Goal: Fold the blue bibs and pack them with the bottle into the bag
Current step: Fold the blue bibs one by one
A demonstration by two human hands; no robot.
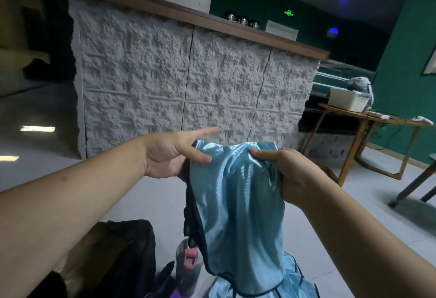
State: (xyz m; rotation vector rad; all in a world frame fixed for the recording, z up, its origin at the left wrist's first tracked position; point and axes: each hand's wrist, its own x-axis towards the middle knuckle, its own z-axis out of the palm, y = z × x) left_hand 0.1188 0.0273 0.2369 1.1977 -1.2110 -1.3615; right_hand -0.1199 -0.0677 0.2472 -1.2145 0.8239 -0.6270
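Note:
A shiny light-blue bib (238, 203) with dark trim hangs in front of me, held up at its top edge. My right hand (285, 175) grips the bib's upper right part, fingers curled into the cloth. My left hand (169, 153) pinches the upper left edge between thumb and fingers, with the index finger stretched out. Below, more blue bib cloth (290, 281) lies in a heap. A clear bottle (187, 264) with a pink lid part stands beside it, partly hidden by the hanging bib. A black bag (132, 257) sits at the lower left.
A counter faced in rough grey stone (188, 85) stands straight ahead. At the right a wooden table (368, 127) carries a white bin (349, 98). Dark table legs (415, 186) cross the right edge. The floor is pale grey.

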